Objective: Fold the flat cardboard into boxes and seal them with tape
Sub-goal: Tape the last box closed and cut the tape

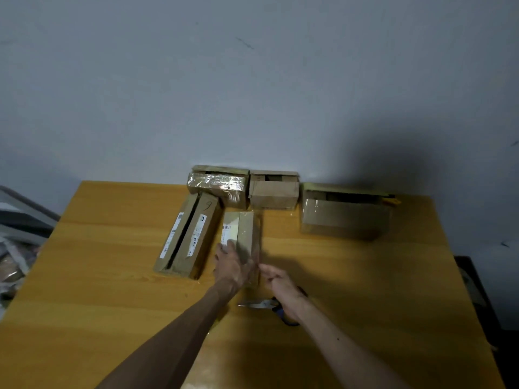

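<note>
Head view: box (247, 231) on counter (112, 276).
Left grip (230, 262) lies flat on it; right grip (276, 280) curled beside, hold unclear; scissors (259, 304) below.

On the table (365, 276), three boxes stand in a row along the far edge against the wall (252, 80): a left box (217, 189), a middle box (273, 192) touching it, and a large box (345, 217) apart to the right. In front of the left box lies a long box (188, 237); just right of it lies a small box (244, 234). The left hand (230, 265) rests on the small box's near end, with the right hand (280, 287) just beside it. Scissors (261, 304) lie nearer, partly under the right hand.
</note>
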